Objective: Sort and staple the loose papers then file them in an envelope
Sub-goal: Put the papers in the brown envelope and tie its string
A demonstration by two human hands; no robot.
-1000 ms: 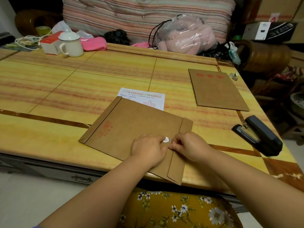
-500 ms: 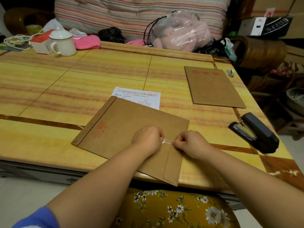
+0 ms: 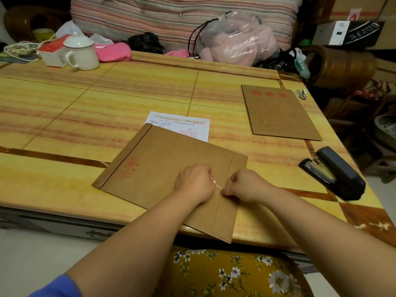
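A yellow striped table (image 3: 107, 99) is sitting in front of a striped cushion (image 3: 171, 16), with a lidded mug (image 3: 82, 53) and a plastic bag (image 3: 235, 37) at the far edge.

In the head view, you are working on a brown envelope (image 3: 167, 168) lying near the front edge. Your left hand (image 3: 195, 183) is curling on the envelope and pinching the thin white string (image 3: 217, 185). Your right hand (image 3: 246, 185) is pinching the other end of it, just beside the flap. A printed paper (image 3: 182, 123) is peeking out from under the envelope's far side, so I think it is not filed yet. The black stapler (image 3: 334, 172) is resting at your right, untouched. A second brown envelope (image 3: 278, 114) is lying farther back. I cannot tell if you are tying or untying.
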